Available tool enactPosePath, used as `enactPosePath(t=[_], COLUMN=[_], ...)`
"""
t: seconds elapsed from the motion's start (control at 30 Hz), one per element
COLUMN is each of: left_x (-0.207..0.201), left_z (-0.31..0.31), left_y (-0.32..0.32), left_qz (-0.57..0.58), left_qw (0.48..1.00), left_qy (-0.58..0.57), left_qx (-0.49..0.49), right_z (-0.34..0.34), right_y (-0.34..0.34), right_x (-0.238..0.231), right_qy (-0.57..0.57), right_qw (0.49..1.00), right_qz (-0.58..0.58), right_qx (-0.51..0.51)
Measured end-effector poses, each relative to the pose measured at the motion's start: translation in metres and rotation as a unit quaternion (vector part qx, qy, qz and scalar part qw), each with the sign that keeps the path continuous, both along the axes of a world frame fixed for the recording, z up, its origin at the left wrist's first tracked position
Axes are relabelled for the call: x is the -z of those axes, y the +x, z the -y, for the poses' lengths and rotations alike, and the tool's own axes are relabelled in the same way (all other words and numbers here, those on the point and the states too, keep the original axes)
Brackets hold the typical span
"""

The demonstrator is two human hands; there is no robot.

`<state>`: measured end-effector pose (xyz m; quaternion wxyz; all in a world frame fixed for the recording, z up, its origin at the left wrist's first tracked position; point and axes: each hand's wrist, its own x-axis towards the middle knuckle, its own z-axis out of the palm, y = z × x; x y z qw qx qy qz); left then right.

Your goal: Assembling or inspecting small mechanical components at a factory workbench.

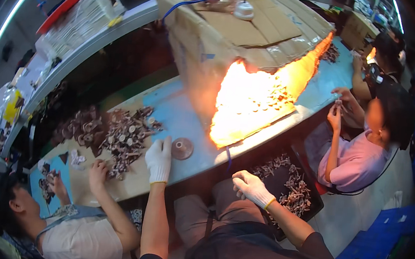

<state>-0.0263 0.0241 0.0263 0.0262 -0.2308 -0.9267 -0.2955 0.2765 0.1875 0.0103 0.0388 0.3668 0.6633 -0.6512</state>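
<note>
My left hand (158, 161), in a white knit glove, rests at the edge of the light-blue tabletop (201, 144) with its fingers stretched forward. Just right of its fingers lies a round brown disc (182, 148); to its left is a heap of small brown parts (127, 136). Above my lap is my right hand (253, 188), also gloved, its fingers curled together. Whatever they may hold is too small to make out. Beside that hand, a black tray (314, 189) contains many thin brown pieces.
A cardboard-covered box (191, 43) stands on the table, its opening (255, 104) glaring orange-white over small pieces. A blue cord (190, 0) lies on top. A co-worker (77, 232) sits at my left, others (360, 154) at the right. A metal shelf (101, 34) runs behind.
</note>
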Motion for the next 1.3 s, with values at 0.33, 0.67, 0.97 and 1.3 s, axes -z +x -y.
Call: enactPosePath(t=[0.33,0.67,0.97,1.3], left_x=[0.032,0.045,0.031,0.037], left_z=[0.002,-0.001,0.010,0.006], left_y=[0.000,0.000,0.000,-0.003], left_qz=[-0.041,-0.054,-0.004,-0.018], left_qw=[0.994,0.995,0.998,0.996], left_qy=[0.106,0.082,0.049,0.087], left_qx=[-0.001,-0.024,-0.041,-0.003], right_z=[-0.149,-0.275,-0.265,-0.043], right_y=[-0.117,-0.259,-0.242,-0.088], right_x=[-0.046,0.003,-0.010,-0.068], right_qy=[0.513,0.551,0.603,0.156], right_qw=[0.846,0.809,0.771,0.966], right_qz=[-0.143,0.062,0.066,-0.044], right_qx=[0.021,-0.195,-0.194,-0.200])
